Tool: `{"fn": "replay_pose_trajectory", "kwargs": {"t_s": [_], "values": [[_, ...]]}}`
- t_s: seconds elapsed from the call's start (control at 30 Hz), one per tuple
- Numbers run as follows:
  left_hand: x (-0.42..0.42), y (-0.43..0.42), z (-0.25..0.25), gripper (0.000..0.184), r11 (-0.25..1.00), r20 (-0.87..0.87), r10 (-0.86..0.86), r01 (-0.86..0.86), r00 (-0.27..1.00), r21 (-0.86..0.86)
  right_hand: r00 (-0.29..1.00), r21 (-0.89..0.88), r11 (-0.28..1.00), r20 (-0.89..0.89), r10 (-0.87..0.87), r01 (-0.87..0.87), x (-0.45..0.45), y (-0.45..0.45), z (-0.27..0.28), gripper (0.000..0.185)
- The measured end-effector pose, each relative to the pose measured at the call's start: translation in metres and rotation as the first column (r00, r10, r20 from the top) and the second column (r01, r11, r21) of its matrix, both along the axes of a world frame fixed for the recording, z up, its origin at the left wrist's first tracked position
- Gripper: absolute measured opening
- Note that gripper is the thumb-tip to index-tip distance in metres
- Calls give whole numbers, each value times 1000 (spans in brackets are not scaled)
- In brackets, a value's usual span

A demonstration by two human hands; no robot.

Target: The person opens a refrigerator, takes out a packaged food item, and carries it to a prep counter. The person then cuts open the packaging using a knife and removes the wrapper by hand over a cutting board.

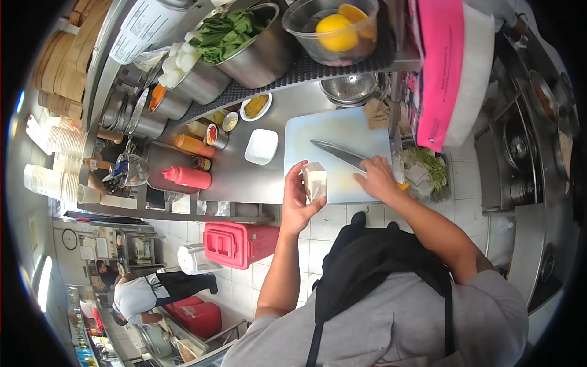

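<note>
My left hand (298, 197) holds up a pale, block-shaped piece (315, 181) in what looks like clear wrapping, just over the near left edge of the cutting board (302, 136). What the block is made of, I cannot tell. On the board's right side, my right hand (378, 178) is closed at the handle end of a large kitchen knife (337, 153). The blade lies across the board, its tip pointing away to the left. A white square dish (262, 147) sits left of the board.
A metal colander (348, 89) and a brown cloth (376, 114) are beyond the board. Above runs a shelf with a pot of leafy greens (254, 55) and a tub of lemons (330, 52). A red squeeze bottle (187, 177) stands left. Another person (140, 296) works behind.
</note>
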State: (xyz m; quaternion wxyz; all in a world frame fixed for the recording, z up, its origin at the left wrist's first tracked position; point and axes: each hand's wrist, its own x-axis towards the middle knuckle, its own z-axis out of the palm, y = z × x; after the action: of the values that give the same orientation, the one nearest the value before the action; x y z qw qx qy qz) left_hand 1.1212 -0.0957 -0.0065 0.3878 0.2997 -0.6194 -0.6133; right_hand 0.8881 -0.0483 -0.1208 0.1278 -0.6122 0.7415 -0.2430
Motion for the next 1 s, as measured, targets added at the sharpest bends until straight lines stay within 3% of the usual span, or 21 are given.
{"fn": "replay_pose_trajectory", "kwargs": {"t_s": [0.03, 0.07, 0.1, 0.17, 0.2, 0.3, 0.4, 0.43, 0.5, 0.6, 0.63, 0.7, 0.77, 0.8, 0.9, 1.0], "values": [[0, -2, 4, 97, 1000, 85, 4, -3, 996, -13, 909, 99, 995, 417, -15, -28, 11, -7, 18, 62], [-2, -6, 7, 92, 976, 295, 119, -57, 948, -210, 512, 132, 983, 858, -50, -125, 24, -16, 16, 69], [-9, -9, 9, 92, 923, 406, 208, -41, 890, -383, 85, 122, 969, 991, -106, -216, 35, -13, 54, 67], [-28, -12, 8, 90, 733, 534, 426, 68, 731, -677, -165, -45, 982, 986, 15, -183, 58, -15, 86, 61], [-33, -13, 2, 91, 749, 563, 390, 105, 728, -655, -171, -37, 984, 985, 7, -175, 57, -21, 79, 58], [-20, -37, 2, 94, 943, 414, 130, 18, 901, -333, -243, -36, 984, 970, -7, -173, 42, -39, 63, 55], [2, -68, -3, 81, 991, 233, 135, -136, 963, -10, -384, -83, 966, 923, -19, -246, 27, -35, 74, 55], [5, -75, -1, 77, 985, 215, 126, -148, 968, 91, -348, -103, 965, 937, 13, -241, 28, -36, 71, 55], [11, -85, -11, 73, 966, 173, -53, 7, 983, 257, -274, -152, 959, 958, 83, -240, 33, -41, 65, 54], [2, -82, -27, 61, 849, 64, -285, 221, 956, 480, 139, -50, 997, 989, 58, -60, 54, -53, 37, 58], [-5, -76, -24, 53, 850, 119, -297, 206, 947, 485, 355, 15, 998, 935, 9, -65, 57, -53, 29, 60], [-5, -77, -58, 48, 748, 1, -287, 224, 958, 625, 727, 114, 993, 684, -64, -20, 53, -54, 19, 66], [4, -75, -98, 43, 612, -63, -250, 208, 966, 763, 710, 259, 962, 693, -123, -85, 42, -48, 7, 67], [11, -71, -105, 43, 606, -22, -253, 176, 967, 776, 699, 346, 931, 694, -172, -115, 40, -41, 1, 67], [11, -71, -107, 41, 618, 10, -253, 154, 967, 771, 748, 221, 973, 656, -98, -66, 46, -12, 30, 67], [4, -74, -112, 41, 635, 0, -266, 176, 964, 752, 822, 20, 992, 562, 92, -125, 52, -1, 40, 65]]}}
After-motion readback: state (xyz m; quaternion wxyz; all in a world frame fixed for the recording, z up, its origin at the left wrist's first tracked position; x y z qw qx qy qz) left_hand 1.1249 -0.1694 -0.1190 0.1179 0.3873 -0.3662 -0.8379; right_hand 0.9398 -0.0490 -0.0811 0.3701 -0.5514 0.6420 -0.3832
